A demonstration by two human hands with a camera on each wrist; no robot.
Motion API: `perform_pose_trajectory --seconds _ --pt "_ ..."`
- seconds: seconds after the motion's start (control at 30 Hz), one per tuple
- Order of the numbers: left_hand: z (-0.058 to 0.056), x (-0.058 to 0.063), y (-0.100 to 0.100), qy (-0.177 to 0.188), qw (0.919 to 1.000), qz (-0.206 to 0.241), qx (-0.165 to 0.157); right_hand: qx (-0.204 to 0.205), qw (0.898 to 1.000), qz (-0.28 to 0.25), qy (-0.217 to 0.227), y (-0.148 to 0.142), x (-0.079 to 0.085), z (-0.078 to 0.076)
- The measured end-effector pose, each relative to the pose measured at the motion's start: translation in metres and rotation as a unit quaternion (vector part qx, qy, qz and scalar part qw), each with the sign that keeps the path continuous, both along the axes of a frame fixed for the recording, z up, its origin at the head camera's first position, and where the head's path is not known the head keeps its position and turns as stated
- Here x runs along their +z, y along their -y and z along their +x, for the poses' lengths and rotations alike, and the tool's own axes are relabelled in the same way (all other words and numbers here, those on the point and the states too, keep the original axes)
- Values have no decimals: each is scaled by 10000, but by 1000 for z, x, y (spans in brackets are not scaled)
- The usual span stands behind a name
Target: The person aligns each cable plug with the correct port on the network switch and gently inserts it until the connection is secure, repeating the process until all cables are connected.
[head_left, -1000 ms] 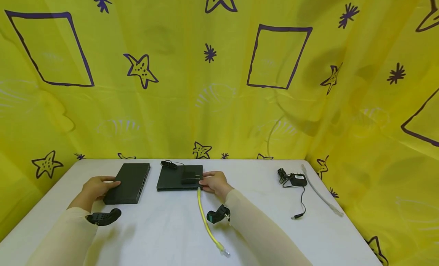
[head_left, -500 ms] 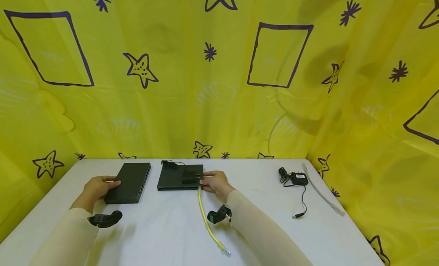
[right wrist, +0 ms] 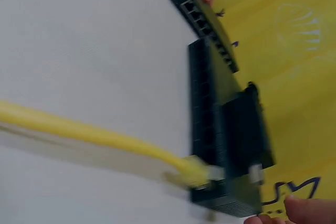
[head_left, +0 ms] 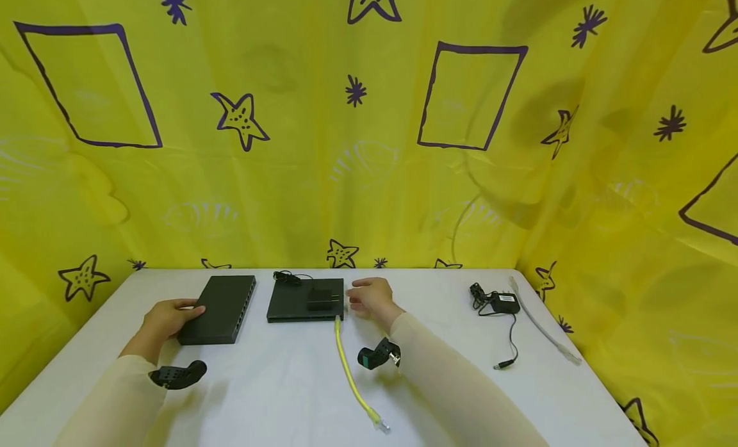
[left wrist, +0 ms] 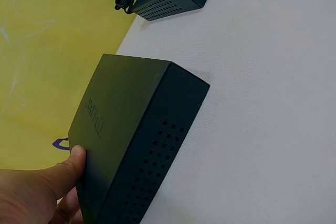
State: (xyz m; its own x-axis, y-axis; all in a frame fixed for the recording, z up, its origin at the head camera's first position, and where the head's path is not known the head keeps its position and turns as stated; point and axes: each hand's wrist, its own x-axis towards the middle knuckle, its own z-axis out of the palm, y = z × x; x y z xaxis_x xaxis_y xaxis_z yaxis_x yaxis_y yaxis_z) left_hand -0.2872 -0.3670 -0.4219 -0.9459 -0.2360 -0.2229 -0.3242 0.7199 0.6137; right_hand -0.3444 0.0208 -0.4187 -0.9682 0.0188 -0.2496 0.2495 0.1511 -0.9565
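A black network switch [head_left: 221,309] with a row of ports along its right side is at the left of the table. My left hand [head_left: 167,320] grips its left edge, thumb [left wrist: 77,161] on top. In the middle lies a second black network switch [head_left: 288,304], ports facing me. On it rests a black power adapter [head_left: 321,298] with its cord bundled at the back. A yellow network cable [head_left: 350,373] is plugged into the rightmost port, its other plug loose towards me. Just right of this switch, my right hand [head_left: 375,298] is off it, fingers loosely bent and holding nothing.
At the right lies another power adapter [head_left: 503,301] with a coiled cord and a barrel plug. Beside it a grey network cable [head_left: 542,322] runs along the right edge of the white table [head_left: 438,344]. A yellow patterned curtain [head_left: 288,178] stands behind the table.
My right hand has let go of the middle switch's right end and moved slightly to the right. The left hand and its switch stay put.
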Motion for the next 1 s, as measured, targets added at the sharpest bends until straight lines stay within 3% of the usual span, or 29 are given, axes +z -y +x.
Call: perform_pose_trajectory --seconds 0.2,0.37,0.7,1.0 --pt "4 0 0 -161 9999 -5 28 207 9975 -175 -647 18 36 0" --pt "6 -1 -2 -135 9999 69 57 480 9951 -293 -813 49 50 7" --pt "15 -5 -8 -33 9998 145 133 707 9961 -241 -470 114 30 26" --pt "22 -9 -10 -190 9993 219 223 681 9974 -152 -189 136 13 38"
